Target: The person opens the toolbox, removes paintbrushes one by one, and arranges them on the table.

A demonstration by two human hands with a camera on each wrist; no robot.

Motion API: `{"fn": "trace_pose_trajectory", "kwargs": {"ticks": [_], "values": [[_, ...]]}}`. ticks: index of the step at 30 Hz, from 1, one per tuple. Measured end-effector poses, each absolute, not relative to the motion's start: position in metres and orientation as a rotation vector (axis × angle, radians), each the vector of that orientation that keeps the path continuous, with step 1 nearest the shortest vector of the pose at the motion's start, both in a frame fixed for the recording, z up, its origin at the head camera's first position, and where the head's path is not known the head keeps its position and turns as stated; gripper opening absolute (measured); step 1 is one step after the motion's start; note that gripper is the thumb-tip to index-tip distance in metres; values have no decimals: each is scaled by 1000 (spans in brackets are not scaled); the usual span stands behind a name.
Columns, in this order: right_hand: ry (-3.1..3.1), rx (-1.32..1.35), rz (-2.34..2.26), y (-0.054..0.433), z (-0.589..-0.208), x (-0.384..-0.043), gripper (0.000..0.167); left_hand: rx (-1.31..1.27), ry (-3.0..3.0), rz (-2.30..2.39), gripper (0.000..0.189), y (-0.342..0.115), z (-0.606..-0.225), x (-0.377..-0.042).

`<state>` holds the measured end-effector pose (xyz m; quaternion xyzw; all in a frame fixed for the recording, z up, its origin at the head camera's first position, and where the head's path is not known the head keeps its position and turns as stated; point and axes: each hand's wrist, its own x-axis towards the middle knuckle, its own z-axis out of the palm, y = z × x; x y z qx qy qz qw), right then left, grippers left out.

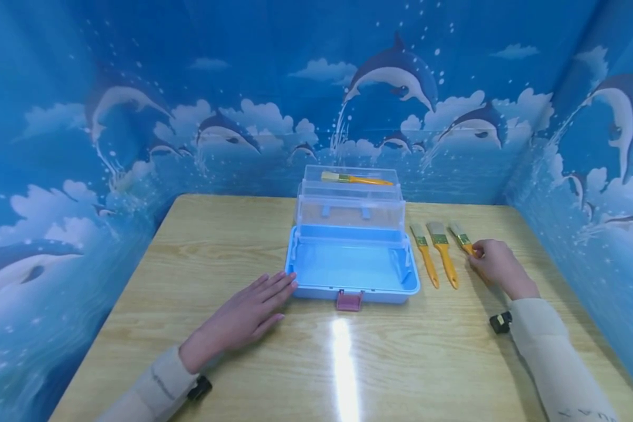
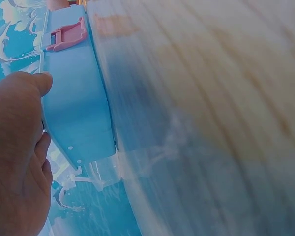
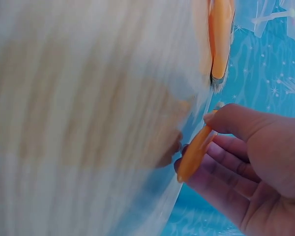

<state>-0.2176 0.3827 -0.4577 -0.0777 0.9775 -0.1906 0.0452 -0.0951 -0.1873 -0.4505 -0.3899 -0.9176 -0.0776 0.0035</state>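
Note:
In the head view, a blue storage box (image 1: pixel 353 265) stands with its clear tiered trays (image 1: pixel 350 211) raised behind it. My left hand (image 1: pixel 245 310) lies with fingers straight, fingertips right at the box's front left corner. On the right, my right hand (image 1: pixel 498 266) pinches the orange handle of a paintbrush (image 1: pixel 460 235) between thumb and fingers. In the right wrist view that handle (image 3: pixel 194 155) shows in the fingers. Between box and hand lie two more paintbrushes, a narrow one (image 1: pixel 427 261) and a wider one (image 1: pixel 445 258). Another paintbrush (image 1: pixel 358 179) lies in the top clear tray.
A pink latch (image 1: pixel 349 301) hangs at the box's front. The wood-grain table (image 1: pixel 227 228) carries everything, with a bright light streak (image 1: pixel 345 363) reflected in front of the box. Blue dolphin-print curtains (image 1: pixel 274 70) close off the back and both sides.

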Motion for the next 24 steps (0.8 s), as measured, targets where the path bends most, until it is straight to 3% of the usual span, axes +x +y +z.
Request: {"fn": "trace_pose_trajectory", "kwargs": {"ticks": [9, 24], "values": [[2935, -165, -577, 379, -458, -222, 18, -1213, -2884, -238, 64, -187, -451, -94], [2961, -127, -559, 376, -458, -219, 24, -1224, -2882, -236, 64, -187, -450, -95]]}}
